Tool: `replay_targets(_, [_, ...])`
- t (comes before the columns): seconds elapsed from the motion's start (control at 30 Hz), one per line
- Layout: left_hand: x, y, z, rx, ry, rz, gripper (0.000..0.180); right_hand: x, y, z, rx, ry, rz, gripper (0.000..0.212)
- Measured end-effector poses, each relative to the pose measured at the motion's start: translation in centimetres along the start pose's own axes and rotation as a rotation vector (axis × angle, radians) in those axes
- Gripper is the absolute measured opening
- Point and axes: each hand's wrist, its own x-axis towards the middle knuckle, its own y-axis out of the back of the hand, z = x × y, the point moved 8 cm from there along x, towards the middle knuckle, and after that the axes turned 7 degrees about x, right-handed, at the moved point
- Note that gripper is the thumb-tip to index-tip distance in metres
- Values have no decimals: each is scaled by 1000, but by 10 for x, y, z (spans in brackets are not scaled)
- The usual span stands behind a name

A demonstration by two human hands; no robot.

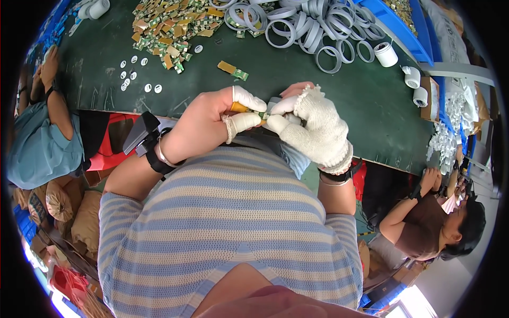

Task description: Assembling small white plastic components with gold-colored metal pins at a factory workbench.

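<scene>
The left hand (pixel 204 124) (finger cots on thumb and forefinger) and the gloved right hand (pixel 313 130) both pinch a small flex circuit strip (pixel 249 109) just above the desk (pixel 339 100) edge. Uneven pulling could crease it. Beyond lie a strip pile (pixel 172 29) and tape rings (pixel 310 24).

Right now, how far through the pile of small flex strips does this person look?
Done: hard to count; no finished batch is clearly set apart. In hand: the left hand and the gloved right hand pinch one orange and green strip between them. Left: a big heap of strips still lies on the green table, plus one loose strip.
</scene>
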Motion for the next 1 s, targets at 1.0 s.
replay_targets(1.0, [-79,230,75,1133,-23,905,53,-11,168,80,-223,-448,850,53])
